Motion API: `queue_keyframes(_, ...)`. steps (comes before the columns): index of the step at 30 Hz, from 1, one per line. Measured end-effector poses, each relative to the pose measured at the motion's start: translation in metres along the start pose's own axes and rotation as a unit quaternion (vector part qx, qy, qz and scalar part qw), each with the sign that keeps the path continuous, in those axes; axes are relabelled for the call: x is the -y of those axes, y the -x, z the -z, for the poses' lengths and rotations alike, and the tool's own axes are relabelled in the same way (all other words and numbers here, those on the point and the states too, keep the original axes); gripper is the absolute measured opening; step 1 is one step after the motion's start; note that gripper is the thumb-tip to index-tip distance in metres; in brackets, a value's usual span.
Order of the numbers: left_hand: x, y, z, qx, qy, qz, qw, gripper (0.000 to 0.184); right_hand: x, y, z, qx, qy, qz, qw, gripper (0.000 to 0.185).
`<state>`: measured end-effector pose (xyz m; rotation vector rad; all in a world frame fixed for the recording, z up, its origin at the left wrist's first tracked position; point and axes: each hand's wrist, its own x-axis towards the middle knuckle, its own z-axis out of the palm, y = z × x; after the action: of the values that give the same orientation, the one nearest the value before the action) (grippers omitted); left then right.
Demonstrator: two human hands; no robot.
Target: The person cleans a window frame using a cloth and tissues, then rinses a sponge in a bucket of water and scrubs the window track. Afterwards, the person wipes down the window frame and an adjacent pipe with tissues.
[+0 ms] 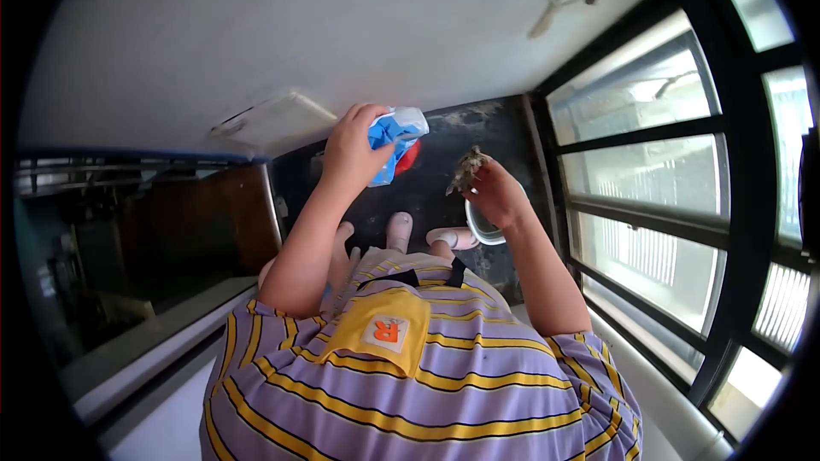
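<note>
Two hands apart, each closed on something: a blue and white packet on the left, a grey-brown clump on the right.
The left hand (348, 152) grips the crumpled blue and white packet (394, 138) over the dark floor (367, 212); a red object (409, 159) shows at the packet's right edge, too covered to tell whether they are joined. The right hand (497, 195) pinches the ragged grey-brown clump (465, 172) at its fingertips, well apart from the packet. Just on the near side of that hand is a white round container (487, 237), partly hidden; I cannot tell whether they touch. Pink slippers (465, 237) stand nearer, between the forearms, and a window (645, 171) lies to the right.
</note>
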<state>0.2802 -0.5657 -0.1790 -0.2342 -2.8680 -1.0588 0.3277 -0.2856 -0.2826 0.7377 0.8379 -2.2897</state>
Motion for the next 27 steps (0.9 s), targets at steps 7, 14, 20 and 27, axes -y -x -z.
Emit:
queue_keyframes(7, 0.068, 0.032, 0.059, -0.060, 0.057, 0.046, 0.995, 0.044, -0.061, -0.075, -0.092, -0.063, 0.261, -0.039, 0.963, 0.066)
queue_keyframes(14, 0.053, 0.037, 0.071, 0.061, 0.250, 0.122, 0.958, 0.058, -0.040, -0.005, -0.144, 0.215, 0.238, 0.122, 0.939, 0.070)
queue_keyframes(20, 0.021, 0.014, 0.048, 0.061, 0.307, -0.050, 0.948, 0.073, -0.020, 0.040, -0.148, 0.040, 0.382, 0.295, 0.875, 0.057)
queue_keyframes(27, -0.018, 0.005, -0.005, 0.070, 0.395, -0.162, 0.901, 0.099, -0.025, 0.086, -0.132, -0.143, 0.436, 0.617, 0.640, 0.039)
